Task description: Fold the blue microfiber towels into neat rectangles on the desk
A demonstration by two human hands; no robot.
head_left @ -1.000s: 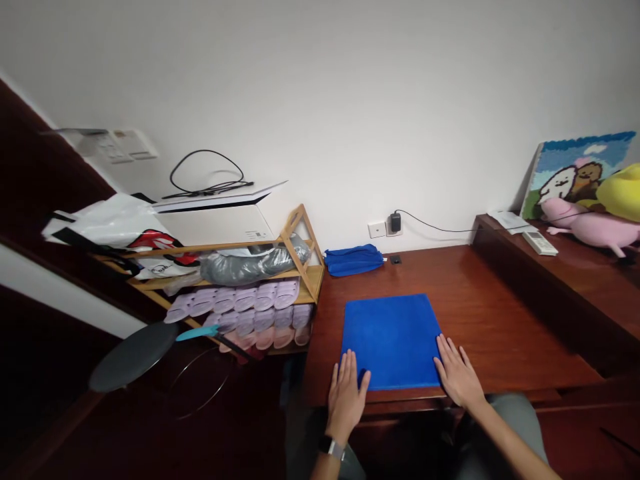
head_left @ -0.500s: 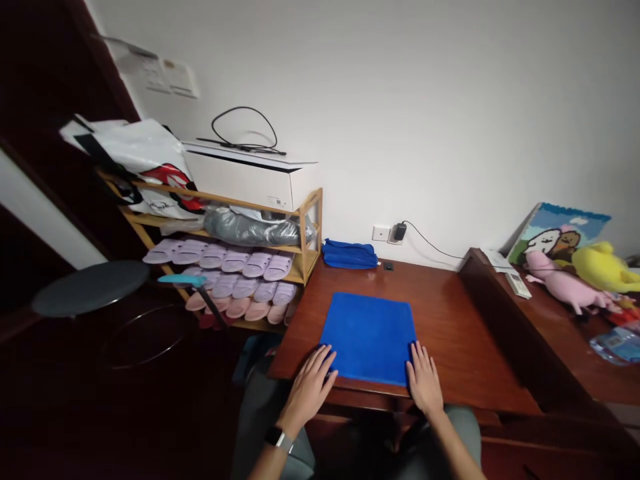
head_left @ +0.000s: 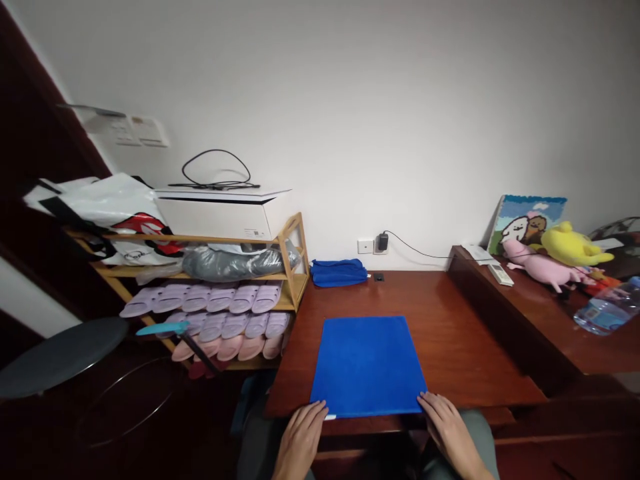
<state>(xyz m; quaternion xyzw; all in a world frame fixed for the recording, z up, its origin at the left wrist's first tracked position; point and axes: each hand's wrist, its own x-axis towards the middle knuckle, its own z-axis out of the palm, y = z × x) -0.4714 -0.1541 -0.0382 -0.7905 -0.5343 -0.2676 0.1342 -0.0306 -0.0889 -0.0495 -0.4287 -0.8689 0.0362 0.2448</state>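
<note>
A square blue cloth [head_left: 367, 363] lies flat on the brown wooden desk [head_left: 470, 347], close to its front edge. My left hand [head_left: 302, 437] is at the cloth's near left corner, its fingers together and closed on the edge beside a small white tag [head_left: 330, 417]. At the near right corner, my right hand [head_left: 450, 427] has its fingers bent over the cloth's edge. Both thumbs are hidden below the fingers. Farther back, against the wall, rests a folded blue cloth bundle [head_left: 339, 273].
On the left stands a wooden rack [head_left: 295, 293] with several purple slippers [head_left: 210, 298], a white box [head_left: 215, 217] and a bag [head_left: 115, 207]. A grey round stool [head_left: 60, 353] is nearby. Plush toys [head_left: 540, 267], a remote [head_left: 501, 275] and a plastic bottle [head_left: 607, 310] occupy the raised right side.
My hands, flat with thumbs spread at the cloth's sides before, have slid down to its near corners and closed there. The view has shifted; the cloth stays flat.
</note>
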